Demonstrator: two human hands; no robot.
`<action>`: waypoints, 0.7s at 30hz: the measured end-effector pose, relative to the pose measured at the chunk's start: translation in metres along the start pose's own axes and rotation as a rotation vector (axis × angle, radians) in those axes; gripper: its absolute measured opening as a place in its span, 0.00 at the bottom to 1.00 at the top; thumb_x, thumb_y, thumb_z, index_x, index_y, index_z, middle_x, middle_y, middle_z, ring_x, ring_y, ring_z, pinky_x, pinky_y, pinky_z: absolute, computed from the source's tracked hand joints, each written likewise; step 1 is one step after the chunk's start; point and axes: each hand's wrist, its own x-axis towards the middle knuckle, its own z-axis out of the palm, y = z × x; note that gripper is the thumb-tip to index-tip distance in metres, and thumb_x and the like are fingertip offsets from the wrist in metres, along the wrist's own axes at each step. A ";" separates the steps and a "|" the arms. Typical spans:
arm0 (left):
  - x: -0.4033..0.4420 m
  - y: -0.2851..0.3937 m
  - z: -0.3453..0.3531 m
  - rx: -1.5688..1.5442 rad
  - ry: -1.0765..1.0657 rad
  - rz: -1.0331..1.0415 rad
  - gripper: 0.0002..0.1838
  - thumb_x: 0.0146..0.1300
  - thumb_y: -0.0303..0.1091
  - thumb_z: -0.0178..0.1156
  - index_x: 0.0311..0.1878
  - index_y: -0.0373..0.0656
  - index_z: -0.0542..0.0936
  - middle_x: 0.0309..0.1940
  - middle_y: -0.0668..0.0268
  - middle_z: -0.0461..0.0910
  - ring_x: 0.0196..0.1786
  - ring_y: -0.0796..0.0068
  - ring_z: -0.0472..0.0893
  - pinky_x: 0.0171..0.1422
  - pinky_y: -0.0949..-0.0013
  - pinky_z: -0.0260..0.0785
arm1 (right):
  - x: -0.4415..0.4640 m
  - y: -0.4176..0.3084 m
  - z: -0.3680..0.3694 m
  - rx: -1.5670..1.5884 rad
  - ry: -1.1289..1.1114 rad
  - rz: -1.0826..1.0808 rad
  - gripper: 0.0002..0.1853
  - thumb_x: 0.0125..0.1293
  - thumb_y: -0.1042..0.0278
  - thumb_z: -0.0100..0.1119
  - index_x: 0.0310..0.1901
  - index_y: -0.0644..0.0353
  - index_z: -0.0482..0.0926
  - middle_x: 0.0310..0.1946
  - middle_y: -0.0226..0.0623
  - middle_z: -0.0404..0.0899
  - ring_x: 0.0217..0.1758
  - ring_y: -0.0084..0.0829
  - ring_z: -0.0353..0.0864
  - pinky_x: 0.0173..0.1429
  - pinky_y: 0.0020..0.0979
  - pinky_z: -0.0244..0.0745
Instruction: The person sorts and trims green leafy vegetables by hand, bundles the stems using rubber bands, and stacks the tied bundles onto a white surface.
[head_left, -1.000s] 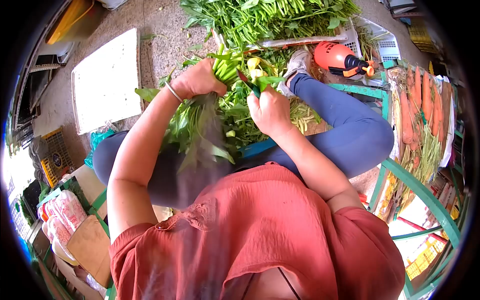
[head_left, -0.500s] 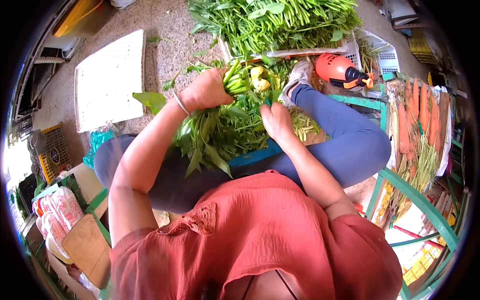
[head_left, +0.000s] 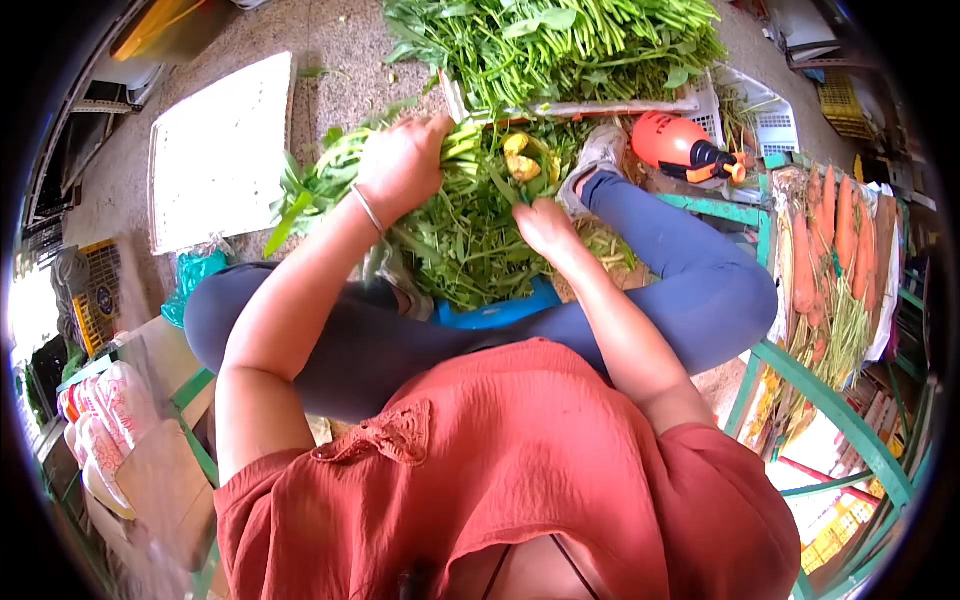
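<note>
My left hand (head_left: 402,170), with a bangle at the wrist, is closed round a bunch of leafy greens (head_left: 312,190). The cut stems stick out to the right of the fist and the leaves hang to the left. My right hand (head_left: 545,226) is closed, fingers pinched at a narrow green leaf-like piece (head_left: 503,185) whose kind I cannot make out. Under both hands, loose greens (head_left: 455,255) are heaped over a blue container (head_left: 500,312) between my legs. Just above my right hand is a lumpy yellow thing (head_left: 521,160).
A tall pile of greens (head_left: 570,50) lies ahead. An orange spray bottle (head_left: 675,143) stands to its right. Carrots (head_left: 848,225) lie on a green-framed rack (head_left: 835,400) at the right. A white board (head_left: 222,150) is on the floor at the left, near a teal plastic bag (head_left: 195,280).
The bunch in my left hand has swung, its leaves moving from over my lap to the left. My right hand has shifted slightly left. More of the blue container shows.
</note>
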 end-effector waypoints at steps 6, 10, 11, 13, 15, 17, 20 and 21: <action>0.000 -0.003 0.004 0.095 0.022 0.000 0.09 0.46 0.25 0.52 0.34 0.41 0.71 0.30 0.59 0.76 0.39 0.61 0.76 0.40 0.63 0.69 | -0.043 -0.056 -0.001 -0.130 0.523 -0.472 0.15 0.58 0.59 0.43 0.25 0.63 0.70 0.14 0.46 0.73 0.19 0.45 0.75 0.25 0.42 0.71; 0.001 -0.002 0.002 0.132 0.034 -0.011 0.07 0.46 0.26 0.52 0.32 0.40 0.71 0.30 0.58 0.76 0.39 0.61 0.76 0.41 0.63 0.69 | -0.032 -0.059 0.008 -0.142 0.546 -0.470 0.14 0.58 0.60 0.44 0.27 0.65 0.71 0.16 0.49 0.73 0.21 0.50 0.75 0.27 0.45 0.70; -0.001 -0.003 0.004 0.131 0.030 -0.016 0.07 0.46 0.26 0.52 0.32 0.40 0.71 0.30 0.58 0.76 0.39 0.61 0.76 0.41 0.63 0.69 | -0.029 -0.058 0.010 -0.138 0.512 -0.411 0.14 0.58 0.60 0.44 0.27 0.65 0.71 0.16 0.49 0.74 0.21 0.51 0.75 0.26 0.45 0.70; -0.001 -0.004 0.007 0.088 0.002 -0.068 0.15 0.42 0.25 0.54 0.38 0.42 0.72 0.30 0.59 0.76 0.39 0.60 0.76 0.40 0.62 0.69 | -0.019 -0.052 0.012 -0.137 0.516 -0.350 0.16 0.58 0.60 0.43 0.24 0.65 0.71 0.19 0.52 0.74 0.24 0.51 0.76 0.30 0.45 0.70; -0.002 -0.001 0.004 0.060 0.014 -0.061 0.15 0.42 0.25 0.54 0.38 0.42 0.73 0.30 0.59 0.76 0.39 0.60 0.76 0.40 0.62 0.69 | 0.016 -0.014 0.029 0.133 0.123 -0.046 0.19 0.59 0.58 0.41 0.25 0.68 0.74 0.25 0.58 0.75 0.29 0.51 0.77 0.36 0.44 0.71; 0.003 -0.005 -0.001 0.040 0.039 -0.051 0.15 0.42 0.25 0.55 0.38 0.42 0.73 0.30 0.60 0.76 0.39 0.60 0.76 0.40 0.62 0.69 | 0.028 0.014 0.036 -0.025 0.041 -0.027 0.24 0.57 0.53 0.44 0.38 0.71 0.73 0.33 0.61 0.74 0.34 0.50 0.77 0.40 0.41 0.72; 0.000 -0.007 0.007 0.026 0.143 0.117 0.11 0.46 0.24 0.51 0.37 0.42 0.72 0.31 0.62 0.76 0.40 0.64 0.76 0.47 0.64 0.68 | 0.002 -0.004 0.008 -0.081 -0.104 0.166 0.37 0.55 0.44 0.49 0.55 0.72 0.62 0.44 0.62 0.71 0.40 0.50 0.76 0.45 0.41 0.72; 0.002 -0.010 0.008 0.032 0.154 0.119 0.11 0.46 0.24 0.51 0.37 0.42 0.72 0.31 0.62 0.76 0.40 0.64 0.76 0.47 0.64 0.68 | 0.008 -0.007 0.003 -0.054 -0.054 0.163 0.45 0.53 0.38 0.51 0.60 0.70 0.52 0.51 0.61 0.65 0.43 0.49 0.76 0.46 0.40 0.73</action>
